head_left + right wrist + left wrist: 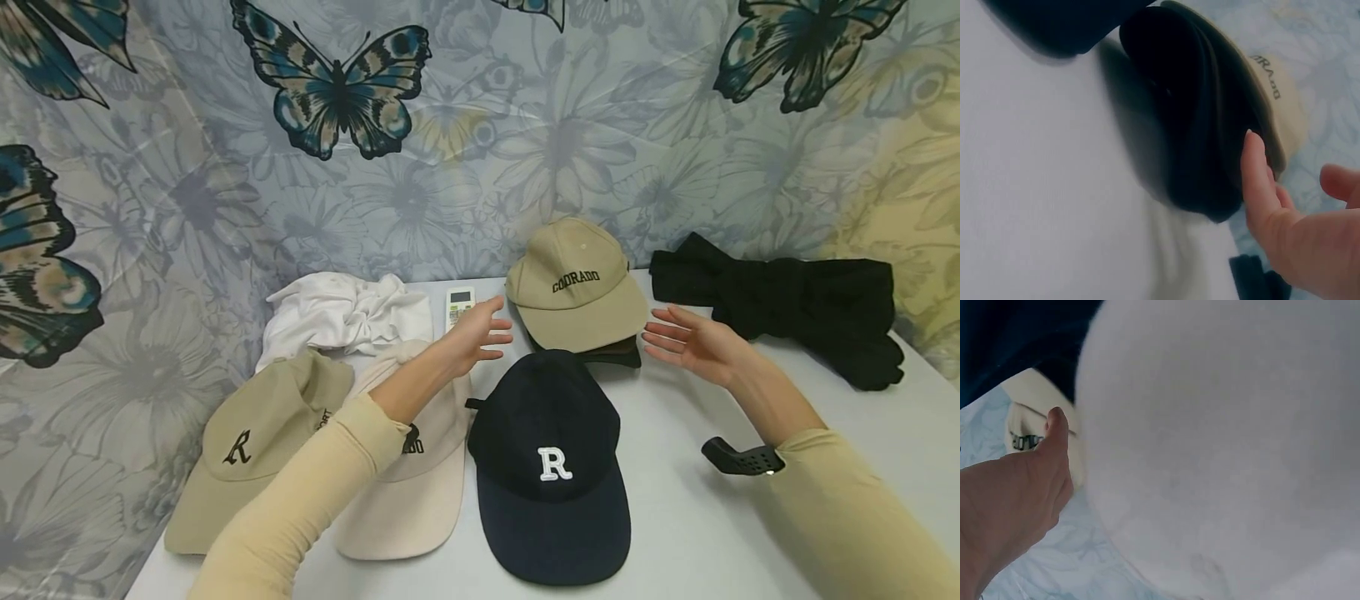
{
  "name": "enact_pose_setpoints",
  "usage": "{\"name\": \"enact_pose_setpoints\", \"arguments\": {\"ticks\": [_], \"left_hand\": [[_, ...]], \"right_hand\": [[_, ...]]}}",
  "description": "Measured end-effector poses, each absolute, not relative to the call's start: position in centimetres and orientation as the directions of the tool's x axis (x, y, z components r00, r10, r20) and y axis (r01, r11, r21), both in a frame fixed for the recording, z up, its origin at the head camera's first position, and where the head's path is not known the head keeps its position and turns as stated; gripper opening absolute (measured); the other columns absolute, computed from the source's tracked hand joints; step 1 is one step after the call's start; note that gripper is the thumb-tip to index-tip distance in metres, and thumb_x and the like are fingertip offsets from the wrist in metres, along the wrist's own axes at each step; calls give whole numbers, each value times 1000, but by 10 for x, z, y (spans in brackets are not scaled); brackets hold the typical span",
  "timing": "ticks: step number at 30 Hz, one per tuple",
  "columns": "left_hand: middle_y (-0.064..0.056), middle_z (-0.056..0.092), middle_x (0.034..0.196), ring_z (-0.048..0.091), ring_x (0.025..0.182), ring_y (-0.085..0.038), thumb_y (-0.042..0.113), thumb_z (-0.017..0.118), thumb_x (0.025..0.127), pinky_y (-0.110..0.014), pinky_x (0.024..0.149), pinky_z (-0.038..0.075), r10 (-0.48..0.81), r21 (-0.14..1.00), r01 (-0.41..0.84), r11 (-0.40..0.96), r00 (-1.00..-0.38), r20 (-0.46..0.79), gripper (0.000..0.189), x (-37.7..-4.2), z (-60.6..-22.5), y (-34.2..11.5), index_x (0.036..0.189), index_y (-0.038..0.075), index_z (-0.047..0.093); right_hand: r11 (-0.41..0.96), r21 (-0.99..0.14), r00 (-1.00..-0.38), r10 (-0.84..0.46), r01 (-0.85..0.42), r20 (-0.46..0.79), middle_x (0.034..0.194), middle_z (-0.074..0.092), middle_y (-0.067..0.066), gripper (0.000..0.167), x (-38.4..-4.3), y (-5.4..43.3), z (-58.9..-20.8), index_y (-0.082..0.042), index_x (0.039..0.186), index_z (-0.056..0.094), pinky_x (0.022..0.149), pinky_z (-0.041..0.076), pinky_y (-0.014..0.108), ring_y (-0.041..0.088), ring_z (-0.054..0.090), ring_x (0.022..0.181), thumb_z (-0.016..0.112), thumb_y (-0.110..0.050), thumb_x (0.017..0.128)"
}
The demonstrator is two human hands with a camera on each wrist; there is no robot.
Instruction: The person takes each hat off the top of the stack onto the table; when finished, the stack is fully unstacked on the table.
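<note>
In the head view a tan COLORADO cap (581, 321) sits on top of dark caps (628, 354) at the back of the table. My left hand (472, 337) is just to its left, fingers stretched toward it and nothing held. On the other side, my right hand (697, 346) has its palm turned to the stack and its fingers extended. The right wrist view has those fingers (1260, 175) right at the edge of the stacked brims. A navy cap (547, 542) with a white R lies in front. Under my left forearm, a cream cap (412, 525) is partly hidden.
A tan cap (225, 492) with a black R lies at the left. Behind it are a bunched white cloth (345, 312) and a small white remote-like device (460, 298). Folded black cloth (810, 300) lies at the back right. A butterfly-print fabric (525, 167) hangs behind the white table (675, 517).
</note>
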State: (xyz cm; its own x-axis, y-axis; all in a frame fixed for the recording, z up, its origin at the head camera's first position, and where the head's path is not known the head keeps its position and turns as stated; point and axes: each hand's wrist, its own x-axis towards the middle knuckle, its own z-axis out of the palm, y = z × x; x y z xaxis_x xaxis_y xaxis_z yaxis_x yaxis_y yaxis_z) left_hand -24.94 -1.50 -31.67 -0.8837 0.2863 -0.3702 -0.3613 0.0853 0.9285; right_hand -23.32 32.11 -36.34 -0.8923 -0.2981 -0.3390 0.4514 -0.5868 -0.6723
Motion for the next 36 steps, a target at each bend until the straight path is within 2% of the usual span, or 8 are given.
{"name": "enact_pose_setpoints", "arguments": {"ticks": [8,14,19,23,26,29,33,36], "left_hand": [[-25,35,143,46,124,-35,36,32,105,-48,106,32,297,906,-385,177,-857,-422,58,-261,-326,4,152,8,13],[-25,36,142,49,122,-33,40,30,105,-49,103,35,313,889,-385,247,-837,-449,58,-266,-330,14,153,11,13],[-23,41,140,52,119,-31,42,28,105,-47,102,36,314,875,-408,260,-821,-476,59,-269,-333,19,153,11,12],[-24,39,141,54,116,-31,39,30,105,-45,100,39,292,878,-424,221,-830,-475,60,-270,-333,21,153,9,9],[-26,37,139,54,115,-34,31,35,105,-45,97,43,268,899,-420,126,-858,-439,61,-270,-328,22,153,9,4],[-25,41,135,55,114,-34,22,40,104,-39,91,49,240,916,-400,37,-886,-397,56,-271,-322,24,150,3,15],[-21,53,124,59,111,-29,13,44,101,-23,71,53,247,924,-382,12,-894,-373,37,-274,-319,25,134,-4,41],[-21,58,120,60,110,-28,10,46,101,-20,66,52,286,927,-375,10,-887,-362,30,-276,-320,25,128,-3,46]], "right_hand": [[-556,-710,-902,-277,431,-331,104,57,8,27,-239,309,-363,-9,123,39,93,48,36,21,61,94,50,-17,100],[-536,-733,-907,-279,420,-315,100,60,8,11,-242,303,-362,-7,108,55,84,53,33,20,64,90,46,-11,101],[-523,-746,-907,-308,413,-287,96,63,9,15,-245,299,-363,-6,101,58,81,54,33,20,65,87,43,-7,102],[-554,-717,-904,-314,422,-290,94,64,11,18,-245,297,-364,-4,99,59,79,55,32,20,66,84,41,-6,102],[-588,-683,-901,-310,433,-304,92,62,12,18,-245,296,-362,-3,97,60,79,54,32,22,65,84,42,-6,102],[-617,-652,-898,-298,440,-323,92,61,12,15,-245,293,-359,-3,96,59,79,54,31,22,64,84,45,-5,100],[-650,-622,-899,-290,436,-328,91,62,12,8,-246,288,-355,-5,104,53,78,54,31,22,64,83,47,-5,100],[-662,-614,-903,-293,430,-316,91,63,12,14,-246,285,-353,-8,112,43,78,54,31,22,65,83,46,-4,99]]}}
